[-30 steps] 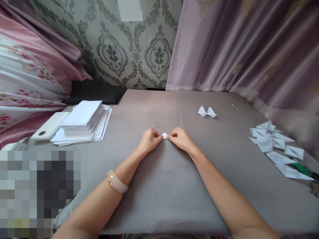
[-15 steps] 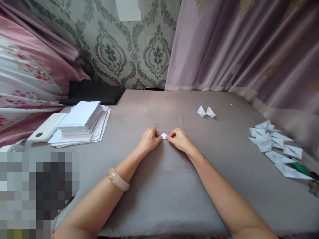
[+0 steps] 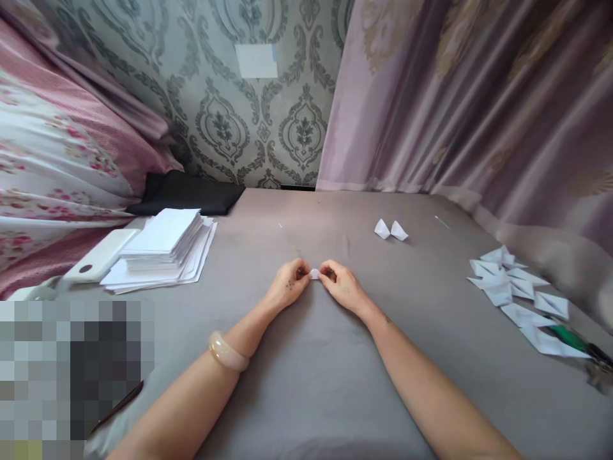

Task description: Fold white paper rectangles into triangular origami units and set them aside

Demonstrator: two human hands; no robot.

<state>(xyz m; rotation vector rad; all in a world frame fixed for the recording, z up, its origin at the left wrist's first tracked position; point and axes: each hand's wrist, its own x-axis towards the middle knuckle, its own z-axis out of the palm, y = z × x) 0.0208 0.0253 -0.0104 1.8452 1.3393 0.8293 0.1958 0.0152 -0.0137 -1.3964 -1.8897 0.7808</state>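
Note:
A small folded piece of white paper (image 3: 315,274) sits between my two hands near the middle of the table. My left hand (image 3: 290,282) pinches its left side, and a pale bangle circles that forearm. On the other side, my right hand (image 3: 341,283) pinches the paper's right edge. Both sets of fingertips are closed and partly cover the paper, so its full shape is hidden. Beyond my hands, to the right, stand two pointed folded paper pieces (image 3: 382,229) close together.
At left lies a stack of white paper sheets (image 3: 163,236), beside a white device (image 3: 103,255) and a folded black cloth (image 3: 191,193). Several folded paper pieces (image 3: 498,287) are spread at right, near a green-handled tool (image 3: 569,337). Grey cloth (image 3: 306,383) covers the table.
My head view has tilted up slightly, so everything sits lower in the picture. Both hands still pinch the paper, whose visible part has changed from a pointed peak to a flatter shape.

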